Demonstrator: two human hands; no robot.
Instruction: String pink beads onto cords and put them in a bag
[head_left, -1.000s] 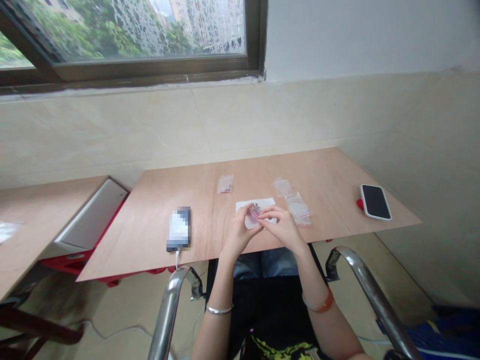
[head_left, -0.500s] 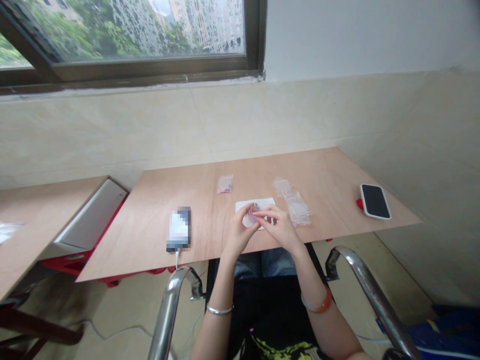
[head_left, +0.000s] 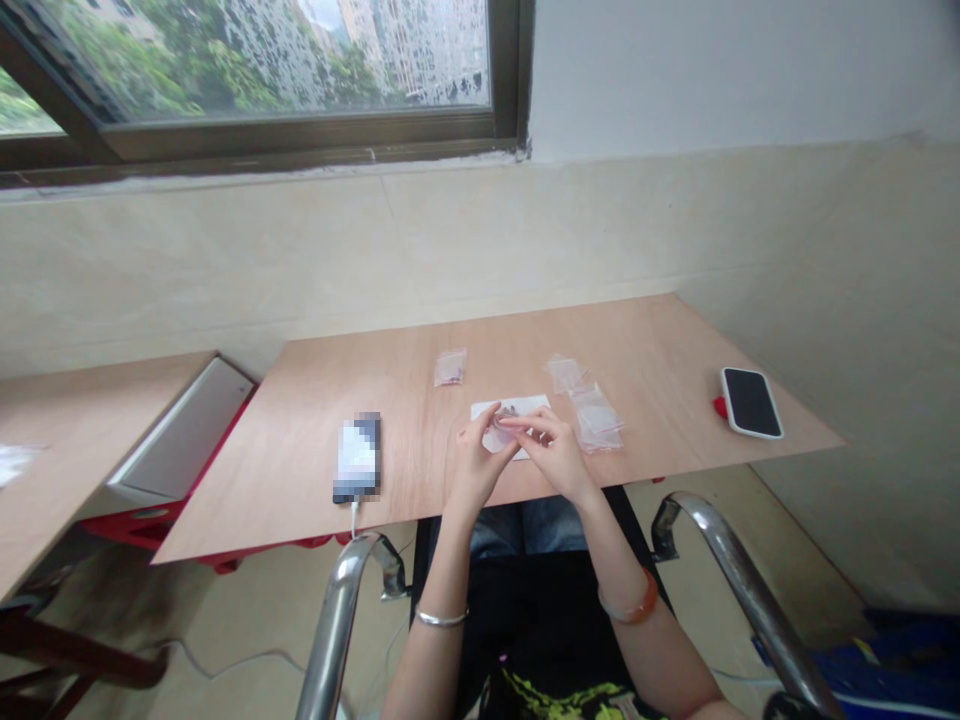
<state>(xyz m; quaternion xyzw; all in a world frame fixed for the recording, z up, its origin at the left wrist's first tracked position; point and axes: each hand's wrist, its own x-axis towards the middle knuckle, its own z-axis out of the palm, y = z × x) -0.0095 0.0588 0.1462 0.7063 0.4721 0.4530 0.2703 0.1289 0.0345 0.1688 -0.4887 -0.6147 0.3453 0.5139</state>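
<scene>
My left hand (head_left: pixel 475 458) and my right hand (head_left: pixel 556 452) meet above a white sheet (head_left: pixel 534 402) near the table's front edge. Between their fingertips is a small, thin, greyish looped strand (head_left: pixel 509 411), too small to name exactly. The left thumb and index finger curve around its left side, and the right fingers pinch at its right side. Right of the hands lie several clear plastic bags (head_left: pixel 597 416), some overlapping. Another small clear bag (head_left: pixel 450 368), with something purplish at its bottom, lies farther back to the left.
A phone-like device (head_left: pixel 357 458) with a white cable lies left on the wooden table (head_left: pixel 300 400). A white-edged phone (head_left: pixel 751 403) rests at the right, partly over something red. Metal armrests (head_left: pixel 345 590) flank me, and a second table (head_left: pixel 75 430) stands left.
The right fingers have shifted slightly left and up over the strand, with the index finger reaching farther across. The left hand has barely moved. Everything on the table stays in place.
</scene>
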